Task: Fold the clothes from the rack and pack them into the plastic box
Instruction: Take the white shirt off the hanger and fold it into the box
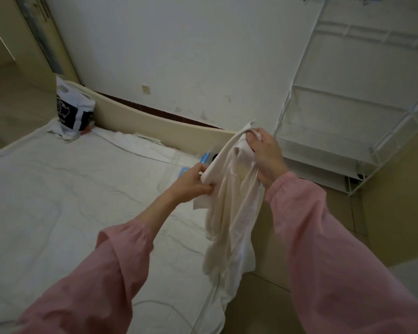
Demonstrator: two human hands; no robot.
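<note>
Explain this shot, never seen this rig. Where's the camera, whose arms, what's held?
No machine here: a person in pink sleeves works bare-handed. The single picture comes from a wide-angle camera on their head, looking forward and down. The left hand and right hand both grip a pale garment, hanging crumpled over the edge of a white-sheeted bed. A printed plastic bag sits at the bed's far corner; a white wire rack stands to the right.

bag point(74, 109) on bed point(58, 189) far-left corner, rack point(348, 116) right of bed
</note>
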